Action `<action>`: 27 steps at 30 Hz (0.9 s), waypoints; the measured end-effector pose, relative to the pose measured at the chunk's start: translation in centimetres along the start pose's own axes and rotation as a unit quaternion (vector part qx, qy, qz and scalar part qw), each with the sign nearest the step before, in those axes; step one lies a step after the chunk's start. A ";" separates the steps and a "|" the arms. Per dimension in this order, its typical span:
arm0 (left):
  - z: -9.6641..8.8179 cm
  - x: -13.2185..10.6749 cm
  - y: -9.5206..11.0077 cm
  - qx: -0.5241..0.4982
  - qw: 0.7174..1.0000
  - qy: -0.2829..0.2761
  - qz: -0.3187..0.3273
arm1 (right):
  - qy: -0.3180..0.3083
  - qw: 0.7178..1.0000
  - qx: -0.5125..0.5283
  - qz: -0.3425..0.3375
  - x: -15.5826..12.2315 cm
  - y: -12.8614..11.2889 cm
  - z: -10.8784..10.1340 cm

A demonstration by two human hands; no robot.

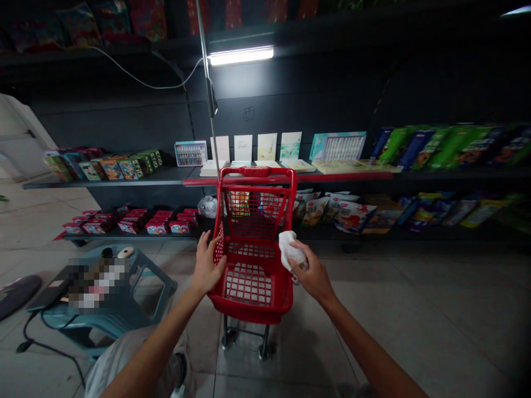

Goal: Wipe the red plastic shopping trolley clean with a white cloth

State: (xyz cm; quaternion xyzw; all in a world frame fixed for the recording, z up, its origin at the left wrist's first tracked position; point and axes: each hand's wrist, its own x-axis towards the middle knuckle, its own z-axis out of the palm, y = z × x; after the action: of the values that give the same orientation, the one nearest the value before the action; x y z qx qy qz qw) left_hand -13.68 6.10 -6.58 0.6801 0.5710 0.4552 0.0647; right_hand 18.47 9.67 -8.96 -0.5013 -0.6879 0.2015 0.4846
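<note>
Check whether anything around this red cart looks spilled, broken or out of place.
Nothing looks spilled or broken on the cart. The black cable looks untidy, dangling off the stool at left in a loose curve. Pixelation hides part of the stool's top, so I can't judge everything there.

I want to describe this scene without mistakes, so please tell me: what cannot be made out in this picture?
In the head view:
Things on the blue-green stool: partly covered by a pixelated patch.
White cloth: partly covered by the right hand.
Red shopping cart's left side: partly behind the left hand.
Lettering on green bags: blurred.
Red packets: cut by the top edge.
</note>
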 end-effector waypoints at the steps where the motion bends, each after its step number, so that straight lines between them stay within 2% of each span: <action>1: 0.3 0.1 -0.6 -0.017 1.000 -0.013 -0.018 | 0.002 1.000 -0.002 0.002 -0.2 -0.1 0.2; 5: 1.3 0.1 -2.3 -0.079 0.995 -0.037 -0.050 | 0.028 0.999 0.008 0.018 -0.6 -0.4 1.0; 9: 1.0 0.4 -1.9 -0.093 0.993 -0.009 -0.069 | 0.062 0.997 0.021 0.040 -0.2 -0.7 1.5; 14: 0.2 1.5 -1.6 -0.104 0.981 0.005 -0.161 | 0.102 0.994 0.040 0.014 0.5 -1.7 1.1; 17: 0.7 2.3 -2.4 -0.090 0.983 0.028 -0.159 | 0.147 0.987 0.058 0.001 1.5 -2.9 0.8; 19: 1.3 2.8 -3.0 -0.096 0.982 0.031 -0.157 | 0.143 0.985 0.099 0.016 2.6 -4.0 1.3; 22: 2.1 3.3 -3.1 -0.144 0.973 0.007 -0.182 | 0.093 0.973 0.201 0.056 5.2 -5.6 3.8; 27: 2.3 3.3 -1.9 -0.213 0.964 -0.012 -0.158 | 0.004 0.952 0.298 0.069 11.8 -7.2 10.6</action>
State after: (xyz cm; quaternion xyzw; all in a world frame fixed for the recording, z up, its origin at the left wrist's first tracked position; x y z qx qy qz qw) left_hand -13.68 10.46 -7.22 0.5569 0.5603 0.5420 0.2867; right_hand 5.34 19.30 -2.78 -0.3810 -0.5585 0.4284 0.5995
